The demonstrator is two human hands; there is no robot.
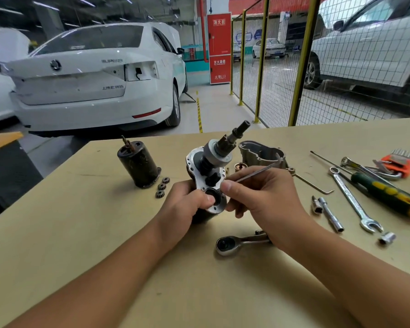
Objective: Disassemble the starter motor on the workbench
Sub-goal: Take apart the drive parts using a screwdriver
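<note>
Ratchet wrench lies flat nearest the near edge of the worktop, partly under the right wrist. Left hand grips the starter motor gear housing from the left, thumb curled over the plate beside the round bore, holding it raised above mid-worktop with the pinion shaft tilted up toward the far edge. Right hand pinches a thin metal pick, fingers curled round it, tip at the plate face. Dark motor can stands upright toward the left side, three small gears just beside its base. Aluminium nose cover sits behind the hands. Toward the right edge: combination spanner, extension bar, two loose sockets, green-yellow screwdriver, hex keys in an orange holder.
</note>
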